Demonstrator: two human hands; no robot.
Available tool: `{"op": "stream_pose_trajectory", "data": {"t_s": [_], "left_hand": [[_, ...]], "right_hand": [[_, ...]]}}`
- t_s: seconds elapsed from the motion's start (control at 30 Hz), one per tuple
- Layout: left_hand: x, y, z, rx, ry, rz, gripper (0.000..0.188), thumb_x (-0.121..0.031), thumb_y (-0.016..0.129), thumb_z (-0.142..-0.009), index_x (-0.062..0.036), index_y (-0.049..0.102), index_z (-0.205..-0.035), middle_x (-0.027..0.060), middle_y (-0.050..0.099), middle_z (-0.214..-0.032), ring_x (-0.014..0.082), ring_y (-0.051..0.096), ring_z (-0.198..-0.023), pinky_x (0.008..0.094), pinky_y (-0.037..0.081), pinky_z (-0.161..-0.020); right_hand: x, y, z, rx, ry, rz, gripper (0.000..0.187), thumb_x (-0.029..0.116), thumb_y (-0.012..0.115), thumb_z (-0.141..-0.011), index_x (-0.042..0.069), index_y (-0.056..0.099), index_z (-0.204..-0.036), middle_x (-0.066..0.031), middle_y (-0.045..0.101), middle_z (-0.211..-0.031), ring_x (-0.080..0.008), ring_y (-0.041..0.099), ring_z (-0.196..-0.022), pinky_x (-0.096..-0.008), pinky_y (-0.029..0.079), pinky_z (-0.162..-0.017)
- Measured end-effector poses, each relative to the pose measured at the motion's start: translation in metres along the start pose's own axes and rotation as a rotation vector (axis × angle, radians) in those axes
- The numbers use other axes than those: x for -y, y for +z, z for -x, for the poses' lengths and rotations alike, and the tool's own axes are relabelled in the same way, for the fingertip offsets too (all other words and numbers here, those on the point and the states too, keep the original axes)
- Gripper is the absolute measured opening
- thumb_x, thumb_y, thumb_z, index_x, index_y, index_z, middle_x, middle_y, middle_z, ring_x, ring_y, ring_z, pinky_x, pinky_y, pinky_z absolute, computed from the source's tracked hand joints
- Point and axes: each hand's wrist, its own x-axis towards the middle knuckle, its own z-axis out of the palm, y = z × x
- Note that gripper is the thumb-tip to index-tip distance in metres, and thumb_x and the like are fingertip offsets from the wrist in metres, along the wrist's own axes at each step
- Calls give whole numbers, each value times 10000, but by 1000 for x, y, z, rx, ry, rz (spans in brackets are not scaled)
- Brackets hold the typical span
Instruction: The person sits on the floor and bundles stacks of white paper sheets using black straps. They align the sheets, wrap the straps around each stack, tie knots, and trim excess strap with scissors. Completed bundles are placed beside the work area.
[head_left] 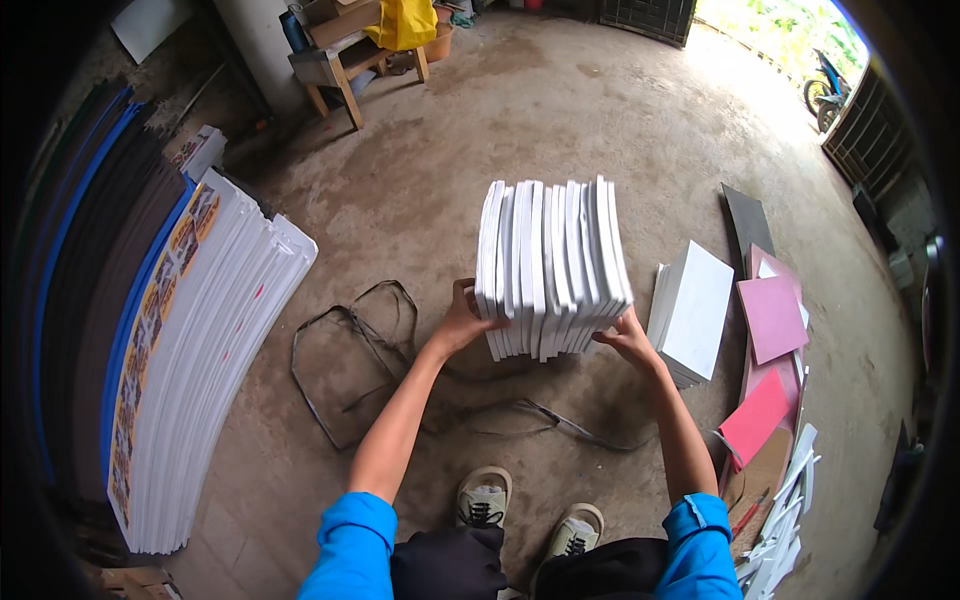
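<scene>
Between my two hands is a thick row of white rectangular sheets (548,250), standing on edge side by side with slightly uneven ends. My left hand (468,318) presses against the near left end of the row, fingers wrapped round its outer side. At the opposite end my right hand (628,338) grips the near right corner, its fingers partly hidden by the sheets. Just right of that hand a separate white block of stacked sheets (697,305) rests on the concrete floor. Whether the held row is lifted or touches the floor I cannot tell.
Loose black straps (352,315) lie on the floor near my left arm. Tall stacks of white boards (215,330) line the left. Pink sheets (773,318), a red piece (752,418) and white offcuts (788,510) lie at right. A wooden table (345,70) stands far left.
</scene>
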Motion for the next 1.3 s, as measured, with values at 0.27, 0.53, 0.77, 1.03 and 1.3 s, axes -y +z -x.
{"op": "stream_pose_trajectory", "data": {"t_s": [0.27, 0.53, 0.77, 1.03, 1.3], "left_hand": [[-28, -20, -8, 202, -143, -17, 1210, -523, 752, -585, -47, -34, -1373, 218, 141, -1406, 306, 182, -1310, 423, 222, -1050], [-3, -8, -33, 88, 141, -72, 786, -346, 744, -682, 32, 353, -1249, 136, 485, -1187, 207, 459, -1105, 318, 364, -950], [-11, 23, -8, -238, -72, -334, 1020, -618, 664, -639, -14, 95, -1232, 232, 257, -1277, 281, 339, -1181, 415, 299, -998], [4, 35, 34, -116, 377, -347, 1137, -339, 844, -505, -14, 149, -1344, 175, 310, -1286, 306, 344, -1197, 408, 310, -999], [103, 36, 5, -291, 372, -273, 1055, -286, 840, -533, -10, 191, -1318, 173, 322, -1268, 320, 379, -1166, 403, 349, -961]], "right_hand": [[50, -48, -29, 214, 520, -847, 814, 365, 641, -766, 35, 199, -1365, -96, 362, -1337, -186, 350, -1228, -367, 336, -967], [100, -33, -57, 185, 538, -143, 1075, 535, 755, -571, -75, 234, -1285, -256, 436, -1208, -314, 466, -1119, -411, 409, -894], [94, -38, -46, 151, 648, -156, 1015, 575, 709, -614, 5, 225, -1300, -212, 428, -1219, -309, 467, -1115, -500, 446, -830], [93, -37, -22, 12, 510, -238, 754, 521, 612, -756, -2, 305, -1204, -139, 491, -1138, -231, 492, -1033, -384, 424, -820], [-39, 30, 28, -109, 580, -831, 416, 392, 436, -912, 39, 512, -1117, -22, 501, -1150, -162, 440, -1102, -356, 304, -994]]}}
